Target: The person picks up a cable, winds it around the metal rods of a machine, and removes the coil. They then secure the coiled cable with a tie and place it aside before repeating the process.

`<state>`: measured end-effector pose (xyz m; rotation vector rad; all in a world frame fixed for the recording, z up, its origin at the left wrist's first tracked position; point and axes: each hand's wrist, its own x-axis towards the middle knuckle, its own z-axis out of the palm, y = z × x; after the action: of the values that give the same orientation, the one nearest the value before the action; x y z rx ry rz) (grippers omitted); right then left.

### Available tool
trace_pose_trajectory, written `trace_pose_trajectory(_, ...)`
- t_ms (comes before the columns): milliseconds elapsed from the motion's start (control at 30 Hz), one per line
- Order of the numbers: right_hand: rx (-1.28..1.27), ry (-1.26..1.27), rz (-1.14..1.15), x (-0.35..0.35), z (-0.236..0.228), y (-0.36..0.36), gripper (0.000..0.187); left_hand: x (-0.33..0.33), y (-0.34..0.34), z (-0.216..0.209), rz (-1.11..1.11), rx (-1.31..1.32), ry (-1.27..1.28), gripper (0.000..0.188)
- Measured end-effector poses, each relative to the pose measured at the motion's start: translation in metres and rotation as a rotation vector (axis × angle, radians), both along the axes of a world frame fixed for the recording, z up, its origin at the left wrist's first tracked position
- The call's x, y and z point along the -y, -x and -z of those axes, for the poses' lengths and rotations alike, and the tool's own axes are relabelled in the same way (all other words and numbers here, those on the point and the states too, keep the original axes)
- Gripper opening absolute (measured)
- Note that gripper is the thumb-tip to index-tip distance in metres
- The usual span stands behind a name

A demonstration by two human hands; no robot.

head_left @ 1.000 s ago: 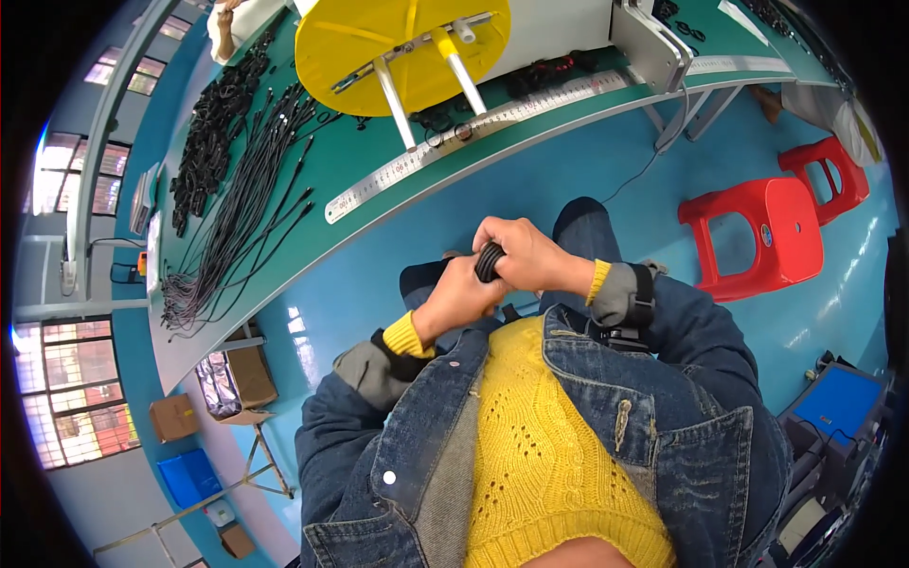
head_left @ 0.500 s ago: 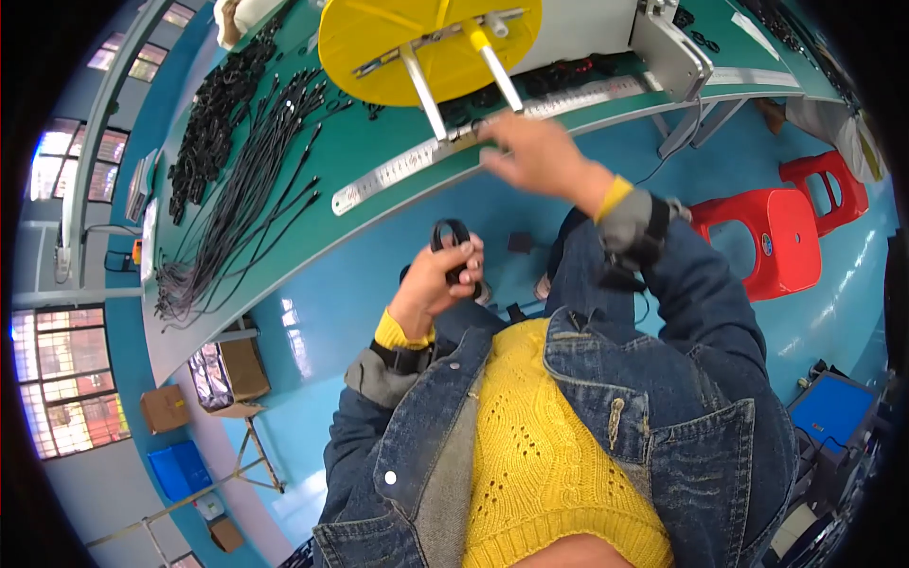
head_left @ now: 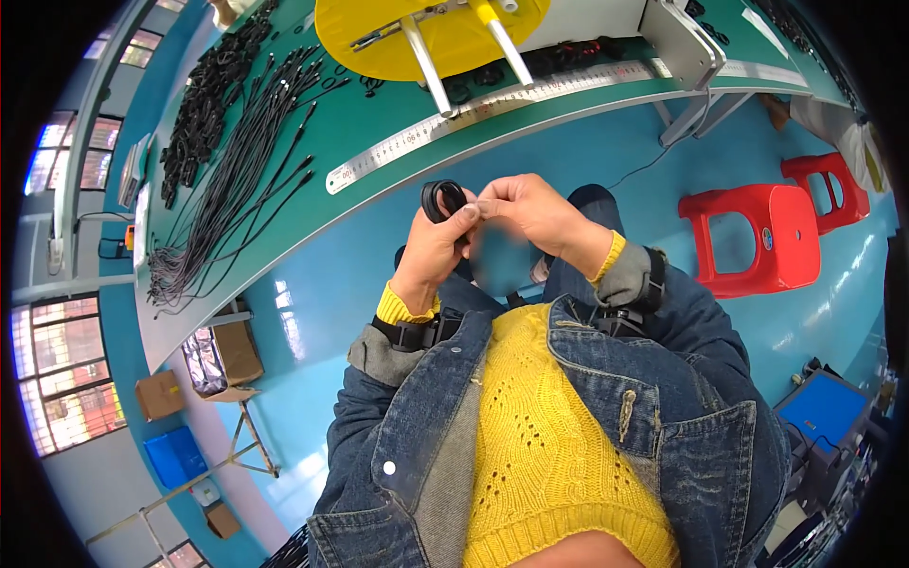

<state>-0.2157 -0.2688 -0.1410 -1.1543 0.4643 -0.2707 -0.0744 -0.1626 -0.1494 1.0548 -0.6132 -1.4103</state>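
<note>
A small coil of black cable (head_left: 442, 199) stands up out of my left hand (head_left: 434, 248), its fingers and thumb wrapped round the lower part. Beside it, my right hand (head_left: 544, 220) has thumb and forefinger pinched together close to the left thumb. Whatever sits in that pinch is too small to make out. Both hands are over my lap, in front of the table edge. Beyond them, a yellow disc (head_left: 365, 24) with two metal posts (head_left: 428, 66) overhangs a long steel ruler (head_left: 402, 144) along the green table (head_left: 312, 142).
Long dark cables (head_left: 237, 180) lie bundled on the table's left, beside a heap of black coils (head_left: 204, 118). A grey metal bracket (head_left: 684, 43) stands at the back right. Red stools (head_left: 791, 241) are on the blue floor. Cardboard boxes (head_left: 237, 350) sit at lower left.
My right hand has come away from the posts and ruler, down and left to my left hand. The left hand has risen slightly with the coil. The view has shifted a little.
</note>
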Motion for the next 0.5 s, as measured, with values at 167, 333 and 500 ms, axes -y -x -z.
trace_pose_trajectory(167,0.141,-0.234,-0.016,-0.001,0.023,0.016,0.016,0.001,0.01,-0.007,0.01,0.186,-0.089,0.013)
trace_pose_trajectory(333,0.14,-0.169,0.225,-0.007,0.022,0.011,0.014,-0.001,0.007,-0.01,-0.007,-0.098,-0.112,0.013)
trace_pose_trajectory(500,0.152,0.249,0.197,-0.015,0.008,0.013,0.01,0.0,0.009,-0.008,-0.064,-0.096,-0.159,0.015)
